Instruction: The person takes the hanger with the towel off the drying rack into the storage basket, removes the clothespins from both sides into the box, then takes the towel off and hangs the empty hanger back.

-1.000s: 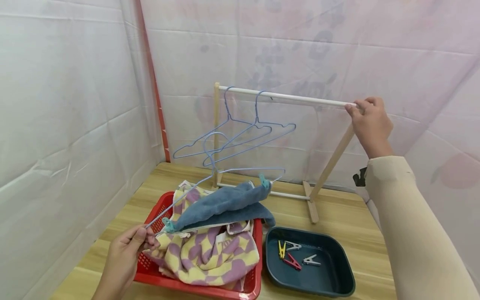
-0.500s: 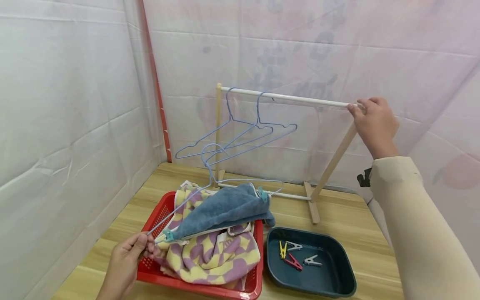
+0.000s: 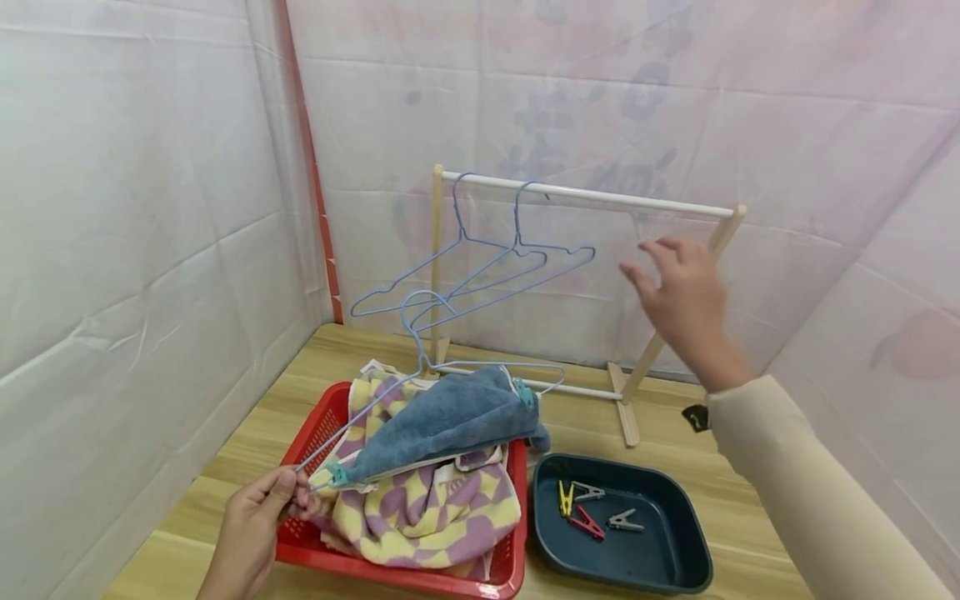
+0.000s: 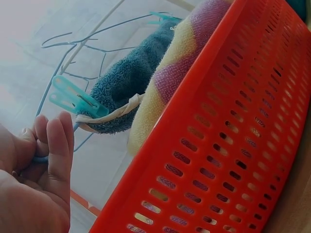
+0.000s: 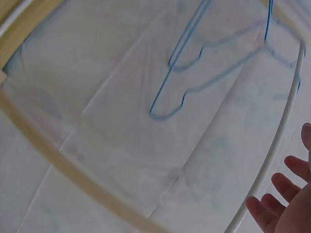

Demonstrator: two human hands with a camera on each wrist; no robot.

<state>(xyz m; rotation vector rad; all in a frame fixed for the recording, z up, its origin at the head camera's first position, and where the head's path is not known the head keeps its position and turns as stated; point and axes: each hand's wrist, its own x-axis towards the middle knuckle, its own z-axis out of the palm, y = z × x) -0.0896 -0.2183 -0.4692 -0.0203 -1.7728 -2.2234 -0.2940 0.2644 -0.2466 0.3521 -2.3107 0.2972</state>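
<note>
The person's bare left grip (image 3: 247, 521) was low, its thumb (image 3: 281, 486) and curled fingers (image 4: 59, 150) pinched together. The bare right grip (image 3: 684, 304) hung higher, thumb and fingers parted and loosely bent, at the end of the outstretched, beige-sleeved right arm (image 3: 817, 492).

Creased white walls (image 3: 150, 208), faint print (image 3: 647, 98), perhaps lettering, red corner strip (image 3: 331, 279), wood-grain tabletop (image 3: 585, 429)

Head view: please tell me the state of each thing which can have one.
Left hand: pinching a blue hanger.
Blue hanger: tilted, off the rack.
Blue cloth: clipped to that hanger by two teal clips.
Other two hangers: hooked on the rack, bare.
Right hand: raised, holding nothing.
Patterned cloth: crumpled in the red basket.
Four clothespins: lying loose in the dark tray.
</note>
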